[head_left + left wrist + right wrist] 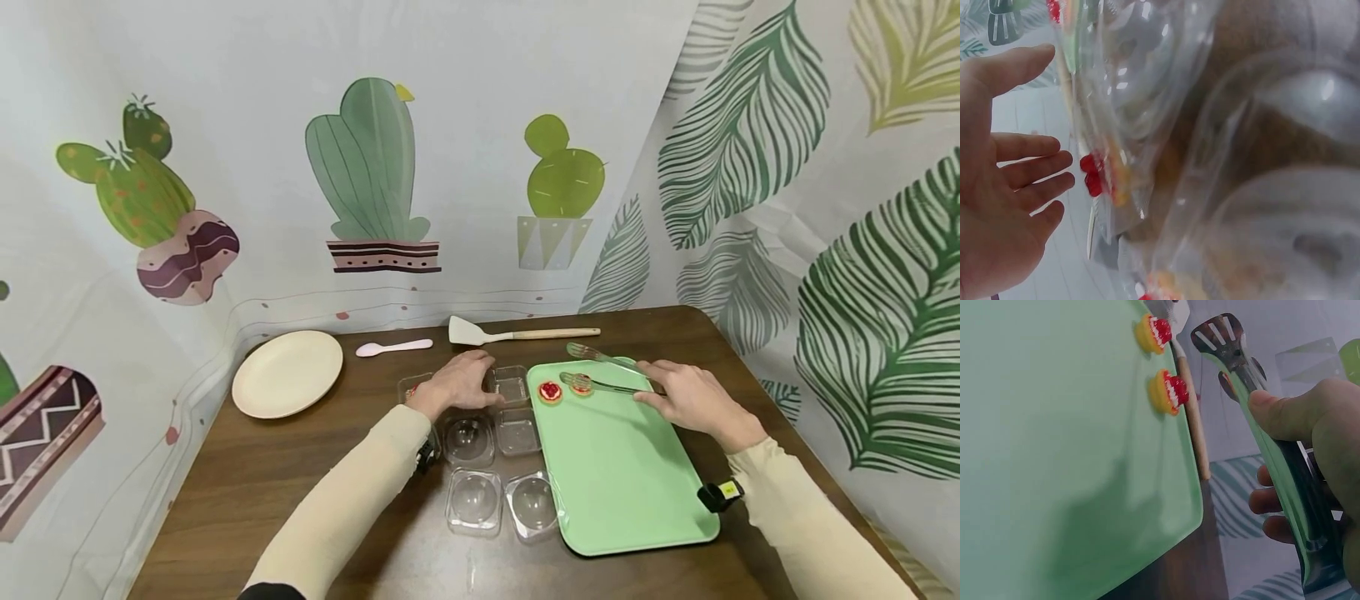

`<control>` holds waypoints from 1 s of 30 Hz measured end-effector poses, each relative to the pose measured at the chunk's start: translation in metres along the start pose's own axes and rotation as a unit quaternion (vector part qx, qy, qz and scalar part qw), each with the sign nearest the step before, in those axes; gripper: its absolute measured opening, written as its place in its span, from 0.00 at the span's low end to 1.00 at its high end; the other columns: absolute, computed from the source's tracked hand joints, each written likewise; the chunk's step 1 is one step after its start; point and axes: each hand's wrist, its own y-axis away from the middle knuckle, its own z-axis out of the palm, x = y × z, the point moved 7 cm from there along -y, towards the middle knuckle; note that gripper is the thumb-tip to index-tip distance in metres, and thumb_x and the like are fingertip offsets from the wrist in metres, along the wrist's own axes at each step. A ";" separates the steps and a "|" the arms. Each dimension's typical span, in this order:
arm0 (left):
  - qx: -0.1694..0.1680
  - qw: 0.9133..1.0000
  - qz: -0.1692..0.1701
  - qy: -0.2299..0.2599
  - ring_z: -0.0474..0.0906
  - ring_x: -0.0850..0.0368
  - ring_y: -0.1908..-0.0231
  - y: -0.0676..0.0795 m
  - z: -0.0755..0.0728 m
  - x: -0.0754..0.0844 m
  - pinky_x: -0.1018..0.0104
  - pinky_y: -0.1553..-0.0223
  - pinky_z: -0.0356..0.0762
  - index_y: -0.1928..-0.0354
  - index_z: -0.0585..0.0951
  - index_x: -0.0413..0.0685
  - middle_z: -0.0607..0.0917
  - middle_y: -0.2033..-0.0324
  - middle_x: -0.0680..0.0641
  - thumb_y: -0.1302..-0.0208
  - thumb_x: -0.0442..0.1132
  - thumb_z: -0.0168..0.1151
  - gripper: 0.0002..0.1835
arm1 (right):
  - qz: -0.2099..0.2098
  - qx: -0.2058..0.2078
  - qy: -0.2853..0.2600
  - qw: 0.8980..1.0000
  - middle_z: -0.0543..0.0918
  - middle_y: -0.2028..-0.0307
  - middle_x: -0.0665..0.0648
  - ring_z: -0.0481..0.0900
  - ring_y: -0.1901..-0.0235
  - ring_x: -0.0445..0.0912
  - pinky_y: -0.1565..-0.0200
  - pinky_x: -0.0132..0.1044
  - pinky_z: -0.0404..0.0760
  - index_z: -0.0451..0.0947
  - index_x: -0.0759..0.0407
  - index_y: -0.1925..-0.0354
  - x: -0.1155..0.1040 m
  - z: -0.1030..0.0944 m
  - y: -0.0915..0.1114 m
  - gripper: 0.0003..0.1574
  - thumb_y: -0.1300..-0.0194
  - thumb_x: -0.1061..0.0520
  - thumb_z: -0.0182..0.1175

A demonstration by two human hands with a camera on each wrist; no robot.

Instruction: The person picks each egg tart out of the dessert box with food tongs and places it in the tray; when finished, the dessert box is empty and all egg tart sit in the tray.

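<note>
My right hand grips metal serving tongs with slotted ends, their arms spread apart over the far end of a light green tray. Two small tarts with red and white topping sit on that tray, one of them partly behind the tongs in the head view. My left hand hovers over clear plastic containers, its fingers loosely extended with nothing in them. Through the clear plastic in the left wrist view, a red-topped tart shows close to the fingertips, and another appears lower down.
Two clear containers with domed lids stand nearest me, left of the tray. A cream plate lies at the far left. Along the back are a pink spoon and a white spatula with a wooden handle. A printed cloth hangs behind the table.
</note>
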 end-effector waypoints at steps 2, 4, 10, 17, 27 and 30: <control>0.006 1.000 0.001 0.006 0.60 0.46 0.29 0.002 -0.004 -0.004 0.58 0.27 0.56 0.30 0.66 0.40 0.67 0.31 0.40 0.43 0.63 0.63 0.46 | -0.002 -0.001 -0.003 1.000 0.85 0.54 0.62 0.85 0.67 0.53 0.73 0.47 0.81 0.76 0.65 0.41 -0.003 -0.002 -0.005 0.33 0.38 0.46 0.66; 0.015 1.000 0.004 0.008 0.60 0.46 0.29 0.005 -0.007 -0.008 0.58 0.27 0.57 0.30 0.66 0.39 0.67 0.31 0.40 0.43 0.63 0.63 0.46 | -0.002 -0.004 -0.010 1.000 0.85 0.55 0.62 0.84 0.69 0.49 0.74 0.44 0.80 0.76 0.65 0.41 -0.006 -0.003 -0.009 0.33 0.37 0.46 0.65; 0.032 0.999 0.003 0.031 0.61 0.46 0.30 0.016 -0.014 -0.026 0.56 0.28 0.58 0.30 0.66 0.40 0.67 0.30 0.41 0.43 0.61 0.65 0.46 | -0.025 -0.004 -0.024 0.999 0.85 0.53 0.61 0.84 0.68 0.47 0.74 0.41 0.80 0.76 0.64 0.41 -0.019 -0.007 -0.028 0.32 0.36 0.45 0.64; 0.031 0.998 -0.024 0.050 0.61 0.46 0.30 0.029 -0.013 -0.046 0.54 0.27 0.57 0.30 0.67 0.42 0.68 0.31 0.42 0.44 0.60 0.66 0.45 | -0.069 -0.003 -0.020 0.997 0.84 0.50 0.62 0.85 0.56 0.54 0.63 0.50 0.84 0.78 0.61 0.41 -0.040 -0.008 -0.052 0.31 0.36 0.44 0.63; 0.017 0.998 -0.035 0.043 0.61 0.45 0.29 0.034 -0.004 -0.058 0.55 0.27 0.56 0.30 0.67 0.41 0.69 0.31 0.41 0.46 0.63 0.67 0.47 | -0.113 -0.032 -0.012 0.993 0.83 0.46 0.59 0.82 0.48 0.54 0.58 0.51 0.84 0.79 0.59 0.41 -0.071 0.007 -0.089 0.30 0.34 0.43 0.61; 0.014 0.998 -0.037 0.042 0.61 0.46 0.29 0.035 -0.002 -0.060 0.55 0.27 0.56 0.31 0.67 0.41 0.69 0.32 0.41 0.46 0.63 0.67 0.47 | -0.119 -0.041 -0.014 0.992 0.83 0.46 0.58 0.82 0.47 0.52 0.58 0.50 0.85 0.79 0.57 0.42 -0.080 0.013 -0.099 0.29 0.34 0.43 0.61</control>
